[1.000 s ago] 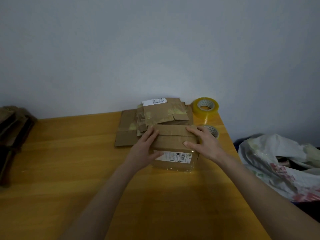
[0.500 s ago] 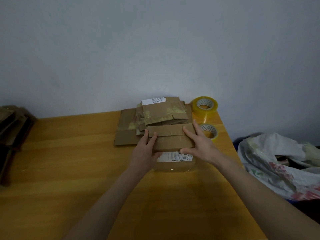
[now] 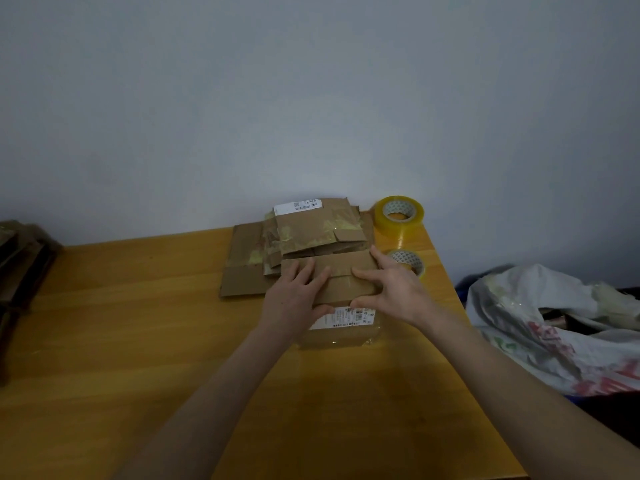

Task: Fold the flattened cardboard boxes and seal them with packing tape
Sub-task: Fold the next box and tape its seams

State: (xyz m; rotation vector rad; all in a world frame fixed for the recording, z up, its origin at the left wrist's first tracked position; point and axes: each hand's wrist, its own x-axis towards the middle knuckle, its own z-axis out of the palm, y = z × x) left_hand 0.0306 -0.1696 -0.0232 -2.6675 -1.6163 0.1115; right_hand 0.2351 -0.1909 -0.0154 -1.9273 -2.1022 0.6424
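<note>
Left hand (image 3: 294, 299) flat, palm down — right hand (image 3: 393, 289) splayed

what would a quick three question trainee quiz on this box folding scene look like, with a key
1. True or false: the left hand and the right hand both rest on the small brown cardboard box.
2. Where does the large roll of clear yellowish packing tape stand? A) at the far right corner of the orange wooden table B) in the left hand C) on top of the box
3. How many tape rolls are on the table?
Key: 1 true; 2 A; 3 two, the large roll and a smaller roll beside the right hand.
</note>
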